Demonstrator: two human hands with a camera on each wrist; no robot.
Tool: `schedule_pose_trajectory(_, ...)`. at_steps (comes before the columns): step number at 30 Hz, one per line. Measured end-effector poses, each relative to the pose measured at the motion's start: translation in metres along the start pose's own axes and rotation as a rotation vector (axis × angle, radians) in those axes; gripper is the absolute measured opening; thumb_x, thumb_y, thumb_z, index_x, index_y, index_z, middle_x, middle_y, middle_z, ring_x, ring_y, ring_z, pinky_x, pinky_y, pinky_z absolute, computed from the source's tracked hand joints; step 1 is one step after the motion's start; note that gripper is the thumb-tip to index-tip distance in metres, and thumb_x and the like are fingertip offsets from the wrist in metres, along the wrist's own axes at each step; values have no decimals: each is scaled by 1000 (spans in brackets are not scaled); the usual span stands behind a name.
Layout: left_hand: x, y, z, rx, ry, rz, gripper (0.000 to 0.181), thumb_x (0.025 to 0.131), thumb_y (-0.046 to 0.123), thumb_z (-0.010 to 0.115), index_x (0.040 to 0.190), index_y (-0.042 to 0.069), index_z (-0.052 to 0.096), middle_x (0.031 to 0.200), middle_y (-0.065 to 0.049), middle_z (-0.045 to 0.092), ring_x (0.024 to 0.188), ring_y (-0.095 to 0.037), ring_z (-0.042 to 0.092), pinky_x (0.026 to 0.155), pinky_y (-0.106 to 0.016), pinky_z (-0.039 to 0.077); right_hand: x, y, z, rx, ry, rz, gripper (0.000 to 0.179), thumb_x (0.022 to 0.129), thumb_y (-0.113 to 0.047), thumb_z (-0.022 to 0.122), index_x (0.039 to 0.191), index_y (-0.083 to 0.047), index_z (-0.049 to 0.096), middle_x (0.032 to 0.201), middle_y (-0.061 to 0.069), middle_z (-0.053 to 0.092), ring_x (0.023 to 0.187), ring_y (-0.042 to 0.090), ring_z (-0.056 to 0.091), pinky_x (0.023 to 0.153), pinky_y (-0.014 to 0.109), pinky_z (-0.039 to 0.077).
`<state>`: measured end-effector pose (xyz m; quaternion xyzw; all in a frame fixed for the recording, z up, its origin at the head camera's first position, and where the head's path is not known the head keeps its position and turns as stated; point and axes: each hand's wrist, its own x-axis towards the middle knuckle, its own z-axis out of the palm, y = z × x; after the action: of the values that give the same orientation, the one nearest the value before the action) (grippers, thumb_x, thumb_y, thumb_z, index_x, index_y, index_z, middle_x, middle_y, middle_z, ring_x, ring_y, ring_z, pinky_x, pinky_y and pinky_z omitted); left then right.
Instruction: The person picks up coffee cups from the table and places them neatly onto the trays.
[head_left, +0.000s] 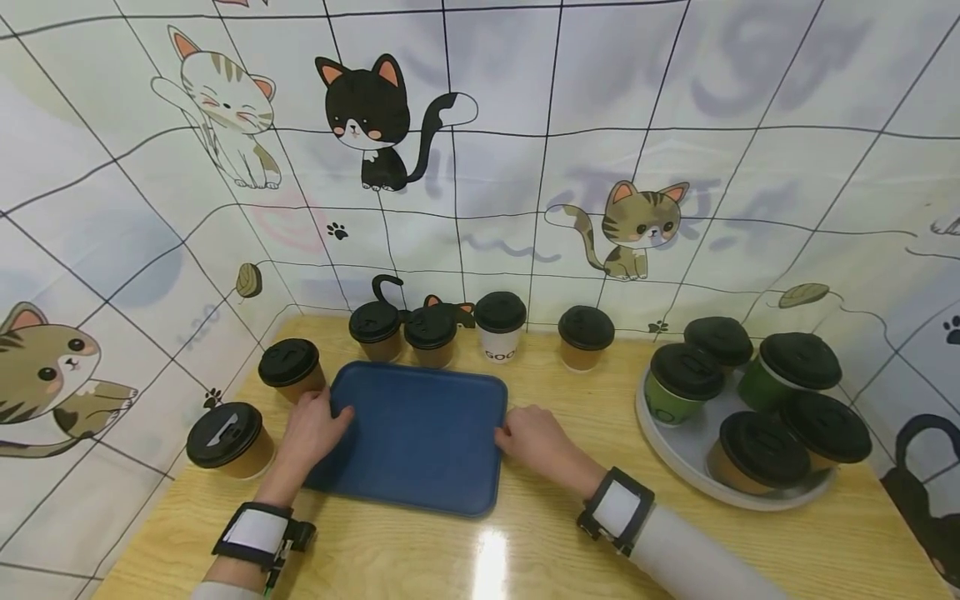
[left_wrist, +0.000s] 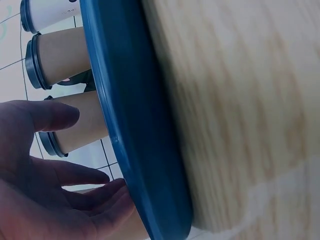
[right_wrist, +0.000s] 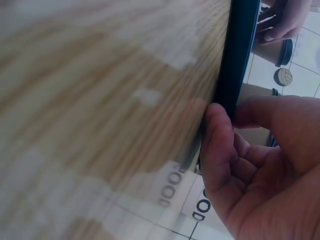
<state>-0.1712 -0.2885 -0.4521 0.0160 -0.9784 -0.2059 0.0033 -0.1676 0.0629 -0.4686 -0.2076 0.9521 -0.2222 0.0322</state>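
Note:
A shallow blue rectangular tray (head_left: 420, 437) lies on the wooden table with nothing on it. At its left edge is my left hand (head_left: 315, 429); in the left wrist view, the fingertips touch the rim while the thumb (left_wrist: 57, 116) stands apart from it. My right hand (head_left: 540, 442) pinches the right rim between thumb and curled index finger, as the right wrist view shows. Close to the left hand stands a brown paper cup with a black lid (head_left: 292, 371), and nearer the front a second lidded cup (head_left: 232, 442).
Behind the tray stand several lidded cups, among them a white one (head_left: 499, 327) and a brown one (head_left: 585, 337). On the right, a round white plate (head_left: 675, 462) bears several green and brown lidded cups. A cat-print cloth (head_left: 495, 167) surrounds the table.

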Motion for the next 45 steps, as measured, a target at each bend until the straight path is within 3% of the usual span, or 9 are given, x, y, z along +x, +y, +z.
schedule_pose_trajectory(5, 1, 6, 3, 14, -4, 21, 63, 101, 22, 59, 136, -28, 45, 130, -49, 49, 124, -61, 49, 103, -67, 41, -10, 11, -5, 4, 28, 27, 54, 98, -16, 68, 51, -19, 42, 46, -12, 32, 41, 7, 35, 42, 24, 28)
schedule_pose_trajectory(13, 0, 25, 13, -71, -70, 55, 61, 102, 21, 58, 137, -27, 45, 131, -46, 51, 125, -57, 50, 104, -64, 43, -31, 34, -20, 14, 22, 126, 50, 98, -16, 70, 53, -17, 47, 49, -9, 37, 45, 9, 38, 46, 26, 30)
schedule_pose_trajectory(19, -2, 40, 18, -126, -110, 100, 60, 103, 22, 59, 139, -25, 46, 124, -38, 59, 119, -50, 56, 97, -60, 48, -49, 49, -31, 3, 11, 171, 45, 97, -15, 71, 57, -15, 52, 51, -7, 42, 48, 11, 41, 48, 27, 33)
schedule_pose_trajectory(25, -3, 49, 25, -198, -138, 87, 62, 101, 22, 62, 139, -24, 46, 116, -30, 61, 105, -40, 62, 91, -55, 52, -62, 62, -37, -46, 41, 163, 45, 96, -14, 72, 57, -17, 50, 53, -8, 42, 50, 10, 40, 50, 27, 32)
schedule_pose_trajectory(34, -3, 63, 34, -290, -159, 102, 57, 99, 15, 64, 141, -19, 48, 118, -28, 60, 110, -43, 66, 88, -50, 58, -79, 72, -47, -60, 12, 250, 39, 97, -12, 70, 61, -15, 55, 56, -4, 46, 51, 12, 43, 50, 28, 34)
schedule_pose_trajectory(42, 3, 69, 39, -270, -186, 121, 52, 97, 15, 66, 137, -16, 55, 120, -28, 64, 108, -41, 68, 87, -49, 59, -85, 77, -54, -88, -7, 293, 38, 98, -15, 68, 62, -15, 57, 56, -4, 46, 50, 12, 44, 49, 28, 34)
schedule_pose_trajectory(45, 7, 68, 40, -254, -200, 130, 49, 97, 15, 67, 134, -15, 58, 118, -27, 67, 106, -38, 68, 87, -49, 58, -84, 73, -61, -108, 32, 294, 38, 100, -21, 68, 64, -14, 58, 55, -4, 47, 49, 12, 44, 48, 28, 35)
